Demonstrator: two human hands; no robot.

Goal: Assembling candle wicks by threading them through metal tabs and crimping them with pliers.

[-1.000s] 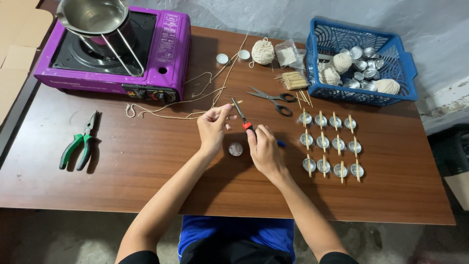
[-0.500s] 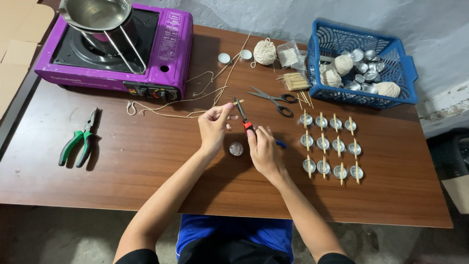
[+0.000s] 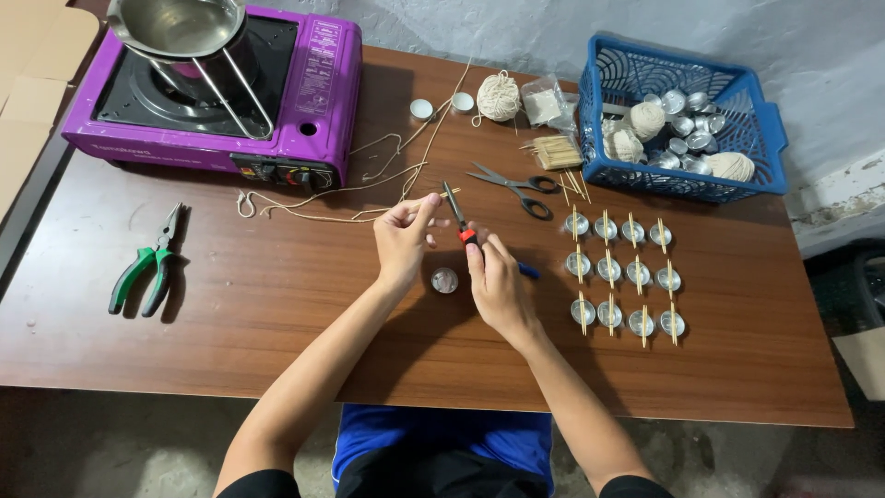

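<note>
Trimming string over a small metal cup at the middle of a brown table (image 3: 230, 314).

Left hand (image 3: 404, 238) raised, thumb and fingertips pinched on what looks like the end of a thin string (image 3: 304, 214); too fine to confirm. Right hand (image 3: 493, 277) closed around a small cutter with a red handle (image 3: 459, 221), blades pointing up toward the left fingertips. Small metal cup (image 3: 444, 279) lying on the table between both hands, touched by neither. Probably best done by keeping the string taut and upright, bringing the blades square across it just beside the pinch, and holding both wrists steady above the cup. Off to the right, rows of finished cups with sticks (image 3: 622, 272); scissors (image 3: 512, 184) just behind; green pliers (image 3: 143, 263) well apart on the left.
</note>
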